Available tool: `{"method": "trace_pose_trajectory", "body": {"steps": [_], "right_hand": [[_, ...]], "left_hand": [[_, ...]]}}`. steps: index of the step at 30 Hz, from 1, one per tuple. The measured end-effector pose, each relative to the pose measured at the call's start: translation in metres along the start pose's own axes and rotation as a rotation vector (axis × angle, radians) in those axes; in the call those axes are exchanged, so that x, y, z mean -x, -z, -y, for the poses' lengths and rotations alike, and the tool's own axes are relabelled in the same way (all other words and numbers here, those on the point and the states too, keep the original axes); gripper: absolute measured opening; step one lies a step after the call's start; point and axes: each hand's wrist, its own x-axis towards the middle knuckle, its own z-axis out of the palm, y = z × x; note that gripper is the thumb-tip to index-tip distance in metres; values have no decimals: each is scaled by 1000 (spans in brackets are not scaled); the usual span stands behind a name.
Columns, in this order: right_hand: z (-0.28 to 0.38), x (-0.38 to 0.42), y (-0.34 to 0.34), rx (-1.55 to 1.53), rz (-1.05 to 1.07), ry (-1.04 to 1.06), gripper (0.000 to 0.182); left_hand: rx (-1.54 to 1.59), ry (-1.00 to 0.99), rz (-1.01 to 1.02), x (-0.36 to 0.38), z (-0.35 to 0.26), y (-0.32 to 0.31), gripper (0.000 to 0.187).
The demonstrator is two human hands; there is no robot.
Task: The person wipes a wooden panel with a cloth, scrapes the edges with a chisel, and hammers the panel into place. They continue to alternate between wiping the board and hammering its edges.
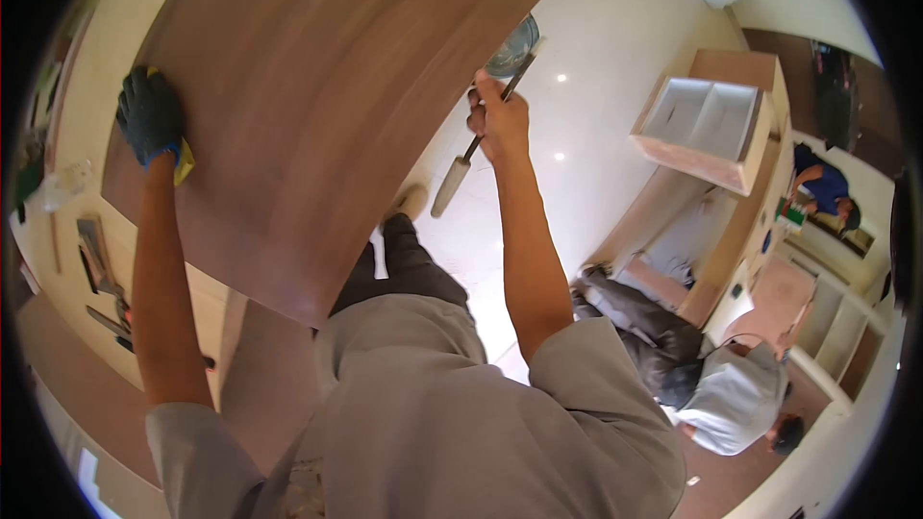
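Brown wooden panel [317,106] filled the upper left and middle of the view, lying before the wearer's torso, with its lower corner just beside the grey shirt [404,413]. The left hand [151,115], in a dark glove with blue and yellow at the cuff, lay with its back up over the panel's left edge; whether the fingers pressed around that edge could not be told. The right hand [500,115], bare, had its fingers curled closed around the dark shaft of a long tool [452,185] with a pale handle, close to the panel's right edge. The handle slanted down below the hand, and the shaft's other end passed beside a round, glassy object [514,46] that the panel partly hid. Under the right forearm spread a pale, shiny floor [538,192], and a light shoe [413,200] showed between the panel and that arm. Several hand tools [101,259] rested on a light surface left of the panel. To the right stood a box with a white, divided inside [700,120]; below it a person in a light shirt [735,399] was down low, and farther off was another person in blue [827,187].
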Motion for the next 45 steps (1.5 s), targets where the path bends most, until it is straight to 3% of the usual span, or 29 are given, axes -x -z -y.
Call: {"method": "trace_pose_trajectory", "body": {"steps": [4, 8, 12, 19, 22, 28, 31, 32, 35, 37, 40, 42, 44, 45], "right_hand": [[-32, 35, 0, -131, 115, -73, 29], [-54, 57, -3, -249, 166, -205, 24], [-56, 56, -5, -212, 132, -148, 25], [-8, -54, 0, -342, 35, 86, 38], [9, -69, 9, -282, 75, 99, 40], [-36, -20, -9, -378, 120, -69, 41], [-56, 6, -14, -262, 129, -38, 41], [-62, 17, -16, -237, 119, -17, 43], [-72, 32, -16, -200, 102, 15, 47], [-74, 30, -16, -232, 113, -16, 49], [-65, -2, -4, -56, 23, 107, 53], [-50, -27, 6, -428, -79, -139, 54], [-22, -31, 49, -831, 161, 43, 53], [-7, -28, 63, -945, 84, 138, 54]], "left_hand": [[9, -44, -78, 1, 3, -7, 40], [-46, -45, 16, -3, 8, -8, 40], [4, -38, 20, -2, -5, 6, 40], [73, -37, 83, -9, 6, -2, 50], [77, -26, 108, -6, 2, 5, 54], [43, 42, 191, -6, -7, 14, 57], [72, 37, 183, -12, 9, 3, 58], [-49, -52, 237, -27, 40, -15, 59], [24, 57, 143, -7, -8, 11, 51], [38, 34, 119, -8, -2, 6, 52], [39, 34, 149, -8, 1, 6, 54], [42, 53, 182, -8, -3, 14, 56], [58, 77, 218, -6, -9, 18, 58], [61, 80, 211, -6, -9, 17, 58]]}}
